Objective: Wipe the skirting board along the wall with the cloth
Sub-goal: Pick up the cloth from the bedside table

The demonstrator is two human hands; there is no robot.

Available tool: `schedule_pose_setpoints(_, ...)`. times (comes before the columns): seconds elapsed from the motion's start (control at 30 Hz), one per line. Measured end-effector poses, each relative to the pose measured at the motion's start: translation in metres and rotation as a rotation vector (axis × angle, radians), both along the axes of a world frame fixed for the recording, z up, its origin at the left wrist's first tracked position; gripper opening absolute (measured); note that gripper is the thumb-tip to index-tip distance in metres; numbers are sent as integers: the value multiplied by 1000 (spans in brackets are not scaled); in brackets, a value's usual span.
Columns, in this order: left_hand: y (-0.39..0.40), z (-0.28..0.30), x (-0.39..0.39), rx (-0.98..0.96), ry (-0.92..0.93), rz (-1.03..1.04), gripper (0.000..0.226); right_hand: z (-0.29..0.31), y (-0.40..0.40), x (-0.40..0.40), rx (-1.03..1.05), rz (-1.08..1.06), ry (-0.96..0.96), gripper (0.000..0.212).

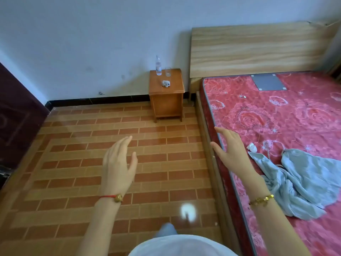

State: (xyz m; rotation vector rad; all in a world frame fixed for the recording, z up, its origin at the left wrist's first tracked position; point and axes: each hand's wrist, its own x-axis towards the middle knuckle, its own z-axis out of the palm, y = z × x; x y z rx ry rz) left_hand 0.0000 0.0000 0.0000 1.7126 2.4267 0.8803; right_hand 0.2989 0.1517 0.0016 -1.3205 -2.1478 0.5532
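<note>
Since neither hand holds anything, we judge the step is fetching the cloth [166, 83], seemingly the crumpled white wad on the nightstand [167, 89] by the far wall; the grey fabric [302, 182] on the bed [276, 115] could serve too. Our left hand [118, 163] and right hand [232, 152] hover empty, fingers [125, 143] loosely spread. The dark skirting [110, 99] is well apart from both, so we should bunch the cloth firmly before crouching to it.

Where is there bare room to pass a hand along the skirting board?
Free: the black skirting board from the dark door to the nightstand. Crowded: behind the nightstand and the bed's headboard. Both hands are empty.
</note>
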Motion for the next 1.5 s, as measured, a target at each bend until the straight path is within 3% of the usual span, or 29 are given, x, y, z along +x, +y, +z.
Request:
schedule_pose_setpoints(0.43, 97, -22, -38, -13, -50, 45, 46, -22, 103, -47, -65, 6, -35, 46)
schedule_pose_setpoints(1.03, 375, -8, -195, -21, -49, 7, 45, -29, 360, -207, -120, -13, -45, 47)
schedule_pose_setpoints(1.5, 641, -56, -262, 13, -2, -37, 44, -71, 619, -277, -186, -29, -35, 45)
